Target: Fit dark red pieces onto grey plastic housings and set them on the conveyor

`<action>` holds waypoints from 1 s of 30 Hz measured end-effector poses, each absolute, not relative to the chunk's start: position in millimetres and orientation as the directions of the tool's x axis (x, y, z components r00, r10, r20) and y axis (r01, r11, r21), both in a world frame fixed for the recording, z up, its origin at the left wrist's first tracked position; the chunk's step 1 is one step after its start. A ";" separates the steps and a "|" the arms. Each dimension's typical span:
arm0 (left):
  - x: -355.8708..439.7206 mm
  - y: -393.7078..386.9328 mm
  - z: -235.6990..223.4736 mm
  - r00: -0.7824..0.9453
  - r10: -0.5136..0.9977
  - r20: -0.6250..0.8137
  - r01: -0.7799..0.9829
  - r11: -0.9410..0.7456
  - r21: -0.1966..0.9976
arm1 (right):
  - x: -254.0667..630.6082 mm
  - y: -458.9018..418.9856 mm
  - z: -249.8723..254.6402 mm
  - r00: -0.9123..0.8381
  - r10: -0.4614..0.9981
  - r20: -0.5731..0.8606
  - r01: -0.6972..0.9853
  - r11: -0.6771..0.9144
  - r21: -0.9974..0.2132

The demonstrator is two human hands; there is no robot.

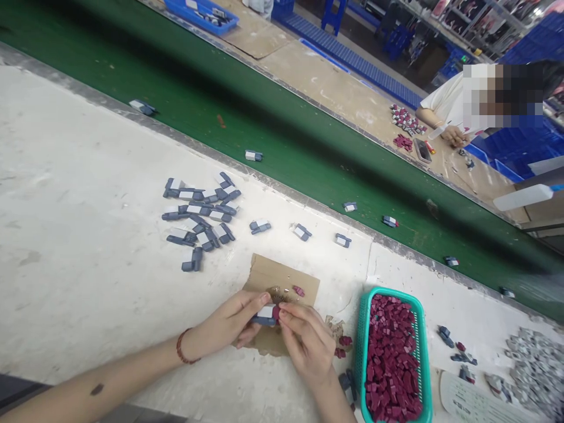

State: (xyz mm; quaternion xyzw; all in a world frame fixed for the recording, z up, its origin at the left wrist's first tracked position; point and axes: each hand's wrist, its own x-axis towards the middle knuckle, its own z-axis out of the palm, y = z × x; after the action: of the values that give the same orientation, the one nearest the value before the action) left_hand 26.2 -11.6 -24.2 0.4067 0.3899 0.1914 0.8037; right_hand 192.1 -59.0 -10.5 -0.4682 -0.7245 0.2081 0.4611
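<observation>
My left hand [240,317] is closed around a blue-grey and white plastic part [265,315], its thumb on top. At that part's right end, my right hand [308,338] pinches a small maroon plastic piece [277,313], which touches the part. Both hands are over a brown cardboard sheet [282,267] with a dark smear on it. One loose maroon piece [299,291] lies on the cardboard, and a few more maroon pieces [345,340] lie just right of it. Fingers hide some of the held part.
A teal basket [364,352] of maroon pieces stands at right, beside a pile of grey-white parts [535,364]. Several blue-grey parts [198,208] lie on the white table [88,235]. Beyond runs a green conveyor belt [299,158] carrying spaced parts. Across it sits another person [467,100].
</observation>
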 end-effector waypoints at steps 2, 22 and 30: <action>26.1 -12.2 -22.6 0.604 0.638 -0.478 0.041 0.574 0.818 | 190.6 -60.2 -9.2 -0.137 0.867 0.479 0.494 0.479 -0.725; 102.3 118.2 -1.3 0.672 0.738 -0.057 0.348 -0.247 0.904 | 306.9 -122.3 26.5 0.379 0.891 0.251 0.811 -0.188 -0.554; 182.7 189.1 -20.3 0.562 0.816 0.139 0.638 -0.534 0.555 | 328.6 -121.3 10.6 0.198 0.967 0.160 0.975 -0.178 -0.130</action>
State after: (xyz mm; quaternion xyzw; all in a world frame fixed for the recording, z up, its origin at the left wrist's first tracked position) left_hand 182.7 189.1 -20.3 0.8538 0.4257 0.1947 0.2278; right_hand 328.6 -121.3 10.6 -0.7672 -0.6329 -0.0203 0.1016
